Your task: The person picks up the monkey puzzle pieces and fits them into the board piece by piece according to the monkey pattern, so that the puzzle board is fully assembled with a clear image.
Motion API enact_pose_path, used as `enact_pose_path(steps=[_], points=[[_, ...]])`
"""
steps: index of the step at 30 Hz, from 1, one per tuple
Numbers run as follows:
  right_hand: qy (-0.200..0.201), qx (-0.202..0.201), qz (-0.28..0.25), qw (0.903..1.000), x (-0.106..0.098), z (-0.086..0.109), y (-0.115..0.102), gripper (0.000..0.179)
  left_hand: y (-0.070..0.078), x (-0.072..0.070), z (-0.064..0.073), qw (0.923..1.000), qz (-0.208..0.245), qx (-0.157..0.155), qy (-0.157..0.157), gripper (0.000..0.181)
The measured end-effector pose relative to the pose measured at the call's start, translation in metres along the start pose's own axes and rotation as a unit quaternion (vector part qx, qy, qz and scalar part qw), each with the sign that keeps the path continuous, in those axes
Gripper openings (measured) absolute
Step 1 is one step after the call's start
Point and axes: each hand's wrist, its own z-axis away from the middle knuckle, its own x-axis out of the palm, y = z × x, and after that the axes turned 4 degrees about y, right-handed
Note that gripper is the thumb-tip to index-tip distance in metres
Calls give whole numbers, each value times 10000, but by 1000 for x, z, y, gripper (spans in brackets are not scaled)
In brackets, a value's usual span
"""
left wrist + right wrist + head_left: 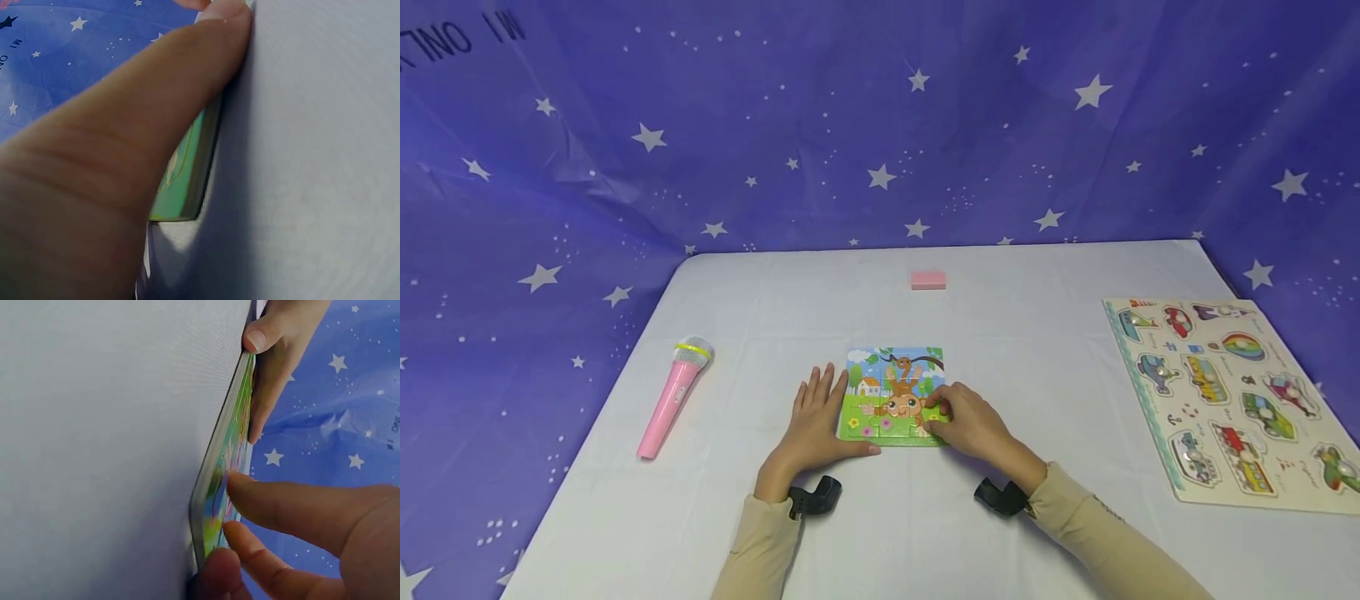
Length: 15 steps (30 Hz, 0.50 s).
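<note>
A square jigsaw puzzle [895, 400] with a cartoon monkey hanging from a branch lies flat on the table in the head view. My left hand [816, 421] rests beside its left edge, fingers straight and spread. The left thumb [169, 81] lies along the puzzle's front edge. At the lower right of the puzzle, my right hand [973, 423] has curled fingers and pinches a puzzle piece [220, 494] between thumb and fingertips. That piece looks slightly tilted against the board in the right wrist view; the fingers partly hide it.
A pink toy microphone [672, 400] lies to the left. Behind the puzzle sits a small pink block [928, 281]. On the right is a wooden board [1217, 417] with several vehicle pictures. A purple star-patterned cloth [880, 125] hangs around the white table [925, 533].
</note>
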Motion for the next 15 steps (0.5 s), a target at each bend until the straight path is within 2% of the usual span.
enact_pose_path(steps=[3, 9, 12, 15], points=[[-84, -77, -125, 9999, -2, 0, 2, 21, -1, 1, 0, 10000, 19, -2, 8, 118], [-380, -519, -409, 9971, -14, 3, 13, 26, -1, 0, 1, 10000, 32, -22, -18, 119], [-438, -680, -303, 9963, -24, 6, 18, 31, -1, 0, 1, 10000, 12, -38, -38, 118], [-341, -707, -28, 9969, -35, 9, 22, 37, -1, -1, 1, 10000, -29, -68, 3, 110]])
